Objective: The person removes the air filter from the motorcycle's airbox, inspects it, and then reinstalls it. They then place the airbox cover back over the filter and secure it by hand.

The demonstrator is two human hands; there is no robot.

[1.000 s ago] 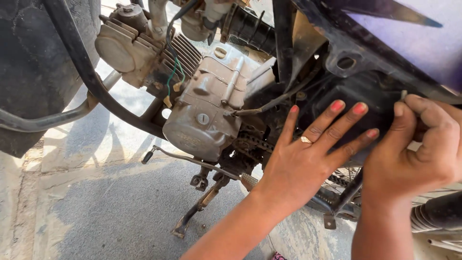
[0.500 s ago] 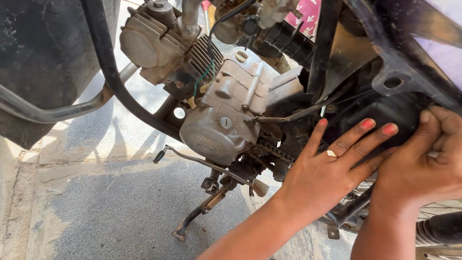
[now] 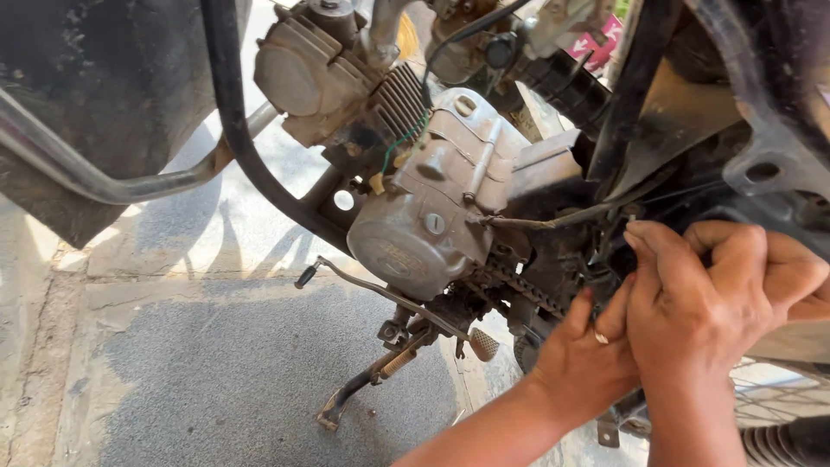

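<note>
My right hand (image 3: pixel 700 303), fingers curled, pinches at a dark part (image 3: pixel 605 259) w/ little room under the black frame (image 3: pixel 631 104); can't tell what it grips. My left hand (image 3: pixel 584 363), ringed, presses just beside it, fingers hidden. Engine case (image 3: pixel 415 233) to the left; open pavement (image 3: pixel 216 380) below; pink package (image 3: pixel 596 39) up top.

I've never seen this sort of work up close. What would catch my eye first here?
Probably the grey motorcycle engine in the middle, with its exposed drive chain running off to the right. Next, the two bare hands at lower right: the left hand, wearing a ring, and the right hand press together into the dark frame beside the engine. Below hangs the side stand over grey pavement.
</note>
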